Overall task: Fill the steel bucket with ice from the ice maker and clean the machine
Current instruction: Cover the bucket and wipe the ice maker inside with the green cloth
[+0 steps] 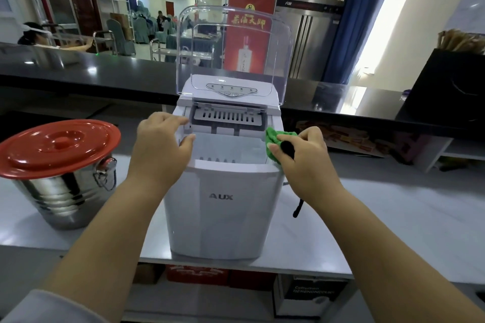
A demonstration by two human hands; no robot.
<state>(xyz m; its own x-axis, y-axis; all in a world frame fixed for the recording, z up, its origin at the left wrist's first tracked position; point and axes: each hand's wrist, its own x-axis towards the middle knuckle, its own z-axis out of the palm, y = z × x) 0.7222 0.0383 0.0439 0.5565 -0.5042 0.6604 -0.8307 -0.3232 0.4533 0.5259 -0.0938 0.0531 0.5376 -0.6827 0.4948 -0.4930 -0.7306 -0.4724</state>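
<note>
A white AUX ice maker [223, 207] stands in the middle of the counter with its clear lid [233, 42] raised upright. Its inner basket looks pale and I cannot tell whether ice lies in it. My left hand [162, 144] rests on the machine's left top rim, fingers curled over the edge. My right hand [307, 157] presses a green cloth [275, 139] with a black patch against the right top rim. The steel bucket [63, 191] sits to the left, covered by a red lid [60, 147].
A white counter [393, 217] carries the machine and bucket. Behind runs a raised dark bar top [105, 73]. A black box [446, 92] stands at the right, a red poster [249, 34] behind the lid. A black cord [298, 207] hangs at the machine's right side.
</note>
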